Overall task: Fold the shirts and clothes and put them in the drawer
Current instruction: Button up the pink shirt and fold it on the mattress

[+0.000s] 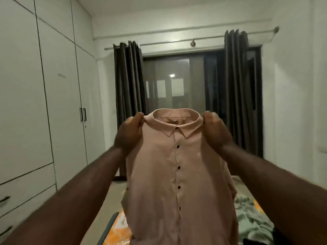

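Note:
A pale pink button-up shirt point(177, 174) hangs in the air in front of me, collar up, dark buttons down its front. My left hand point(129, 135) pinches its left shoulder beside the collar. My right hand point(216, 130) pinches the right shoulder. The shirt's lower part hangs over the bed and hides what lies under it. A crumpled grey-green garment point(251, 220) lies on the bed at the lower right. Drawers point(26, 197) with dark handles sit low in the white wardrobe at the left edge.
A bed with an orange and white patterned sheet point(115, 230) lies below me. White wardrobe doors point(58, 103) line the left wall. Dark curtains point(129, 96) frame a glass sliding door straight ahead. A strip of floor runs between bed and wardrobe.

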`<state>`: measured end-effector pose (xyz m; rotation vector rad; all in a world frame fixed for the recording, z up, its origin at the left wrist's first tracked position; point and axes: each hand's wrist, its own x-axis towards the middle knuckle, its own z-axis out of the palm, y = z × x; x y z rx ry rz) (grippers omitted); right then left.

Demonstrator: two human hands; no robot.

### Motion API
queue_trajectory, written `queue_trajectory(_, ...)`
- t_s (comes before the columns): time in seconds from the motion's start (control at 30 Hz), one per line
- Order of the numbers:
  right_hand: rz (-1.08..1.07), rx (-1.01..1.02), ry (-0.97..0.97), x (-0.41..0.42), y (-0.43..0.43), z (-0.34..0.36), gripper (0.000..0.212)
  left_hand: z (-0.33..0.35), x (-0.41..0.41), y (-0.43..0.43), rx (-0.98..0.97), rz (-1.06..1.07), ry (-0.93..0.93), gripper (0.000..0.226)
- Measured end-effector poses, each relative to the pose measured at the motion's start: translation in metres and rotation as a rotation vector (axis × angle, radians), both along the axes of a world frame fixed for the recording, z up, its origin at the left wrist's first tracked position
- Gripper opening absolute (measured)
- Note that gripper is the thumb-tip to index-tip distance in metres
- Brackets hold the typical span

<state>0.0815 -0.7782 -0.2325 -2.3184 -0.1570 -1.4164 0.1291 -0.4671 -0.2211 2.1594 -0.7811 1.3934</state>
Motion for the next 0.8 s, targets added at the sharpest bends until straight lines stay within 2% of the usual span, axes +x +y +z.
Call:
queue_trajectory(0.07,-0.107,-0.119,0.035,0.0,-0.005,0.017,0.022,0.017,-0.002,0.006,0.229,0.117,-0.023,0.027)
queue_trajectory(0.13,-0.175,-0.128,0.059,0.0,-0.008,0.03,0.02,0.027,-0.004,0.012,0.474,0.222,-0.025,0.039)
queue_trajectory(0.23,-0.231,-0.096,0.077,0.0,-0.003,0.042,0.02,0.035,-0.003,0.014,0.611,0.242,-0.13,0.04)
queue_trajectory(0.3,-0.18,-0.004,0.096,0.001,0.002,0.047,0.018,0.036,-0.003,0.012,0.598,0.233,-0.089,0.031)
queue_trajectory(0.37,-0.058,0.029,0.169,0.006,0.003,0.04,0.008,0.031,-0.003,0.015,0.456,0.203,0.058,0.022)
queue_trajectory(0.43,0.072,-0.073,0.393,0.011,0.002,0.017,0.005,0.013,0.003,0.028,0.311,0.262,0.151,0.015)
queue_trajectory(0.47,0.106,-0.146,0.545,0.011,0.001,0.002,0.013,0.0,0.006,0.036,0.267,0.313,0.183,0.015)
queue_trajectory(0.53,0.144,-0.26,0.786,0.01,-0.003,-0.028,0.037,-0.032,0.012,0.054,0.26,0.382,0.259,0.019)
queue_trajectory(0.6,0.221,-0.265,0.894,0.011,-0.007,-0.053,0.049,-0.061,0.016,0.066,0.286,0.386,0.339,0.028)
queue_trajectory(0.8,0.267,-0.217,1.129,0.012,-0.014,-0.093,0.035,-0.123,0.025,0.071,0.219,0.219,0.618,0.042)
